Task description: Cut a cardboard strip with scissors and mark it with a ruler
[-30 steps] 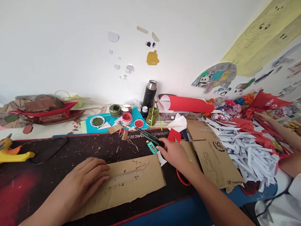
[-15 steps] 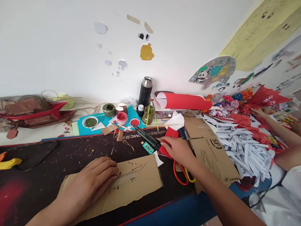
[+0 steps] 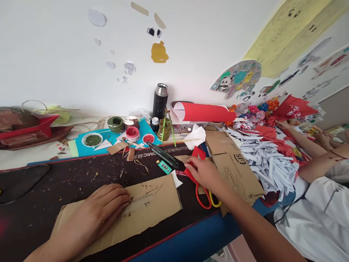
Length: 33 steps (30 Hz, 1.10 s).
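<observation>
Fingers point(image 3: 191, 164) of the right hand point(image 3: 207, 174) are closed on the near end of a black utility knife point(image 3: 165, 155), just right of centre frame; how tight it's gripped can't really be told. Nothing is clutched by the left hand point(image 3: 102, 207): it's spread low over a cardboard piece point(image 3: 160, 207) at bottom centre-left, and a clear ruler point(image 3: 141, 201) is pinned under its fingertips.

As for progress, looks like early days: cardboard laid flat, ruler set on it and steadied. No cut can be made out along the ruler's edge, and the dark streaks can't be pinned down as marks or stains. What's left can't be told for sure.

Knife's front end is aimed at the upper left, its long axis slanted down to the lower right. Cardboard and ruler are angled the other way, lower left to upper right.

Further out, a small green box point(image 3: 164, 167) is parked just below the knife, scissors point(image 3: 210, 199) are left beside the right wrist, and paint pots point(image 3: 132, 134) are lined up behind.
</observation>
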Available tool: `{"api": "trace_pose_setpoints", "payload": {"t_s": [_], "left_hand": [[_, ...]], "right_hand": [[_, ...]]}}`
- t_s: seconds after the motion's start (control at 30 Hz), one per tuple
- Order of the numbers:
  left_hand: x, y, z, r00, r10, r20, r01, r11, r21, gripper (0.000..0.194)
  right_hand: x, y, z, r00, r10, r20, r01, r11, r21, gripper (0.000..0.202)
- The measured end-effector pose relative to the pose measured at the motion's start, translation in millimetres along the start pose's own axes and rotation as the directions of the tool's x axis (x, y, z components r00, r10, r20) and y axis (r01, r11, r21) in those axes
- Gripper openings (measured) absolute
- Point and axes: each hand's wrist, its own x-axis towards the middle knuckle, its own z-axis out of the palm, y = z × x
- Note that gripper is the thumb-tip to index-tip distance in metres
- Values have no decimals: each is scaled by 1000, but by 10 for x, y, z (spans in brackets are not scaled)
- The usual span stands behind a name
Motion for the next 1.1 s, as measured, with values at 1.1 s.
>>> {"api": "trace_pose_setpoints", "payload": {"t_s": [1.1], "left_hand": [[180, -619, -124, 927, -373, -30, 364, 881, 301, 56]], "right_hand": [[-33, -268, 384, 944, -181, -274, 255, 929, 267, 37]]}}
